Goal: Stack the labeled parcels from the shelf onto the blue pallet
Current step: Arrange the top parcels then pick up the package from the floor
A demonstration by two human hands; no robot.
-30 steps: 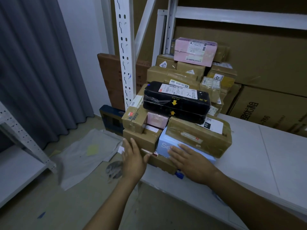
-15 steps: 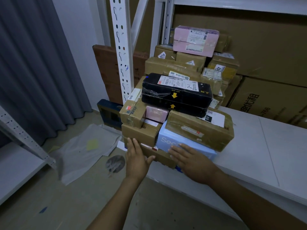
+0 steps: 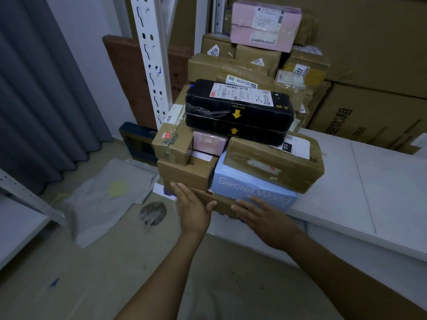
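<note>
We note a stack of labelled parcels at the front left corner of the white shelf, still on the shelf.

- Base: flat brown box, its front edge overhanging the shelf lip.
- On it: light blue box printed "Secret World", with a brown carton to its left.
- Above: taped brown parcel tilted on the blue box. The black parcel with yellow arrows sits on top.
- Behind: more brown parcels, topped by a pink box.

Left hand: fingers straight against the flat box's left end, thumb spread along its front. It presses but does not curl round.

Right hand: fingers flat and extended on the stack's front, where the blue box meets the flat box.

Left of the shelf we see the perforated white upright, a grey curtain and a grey sheet on the floor.
</note>
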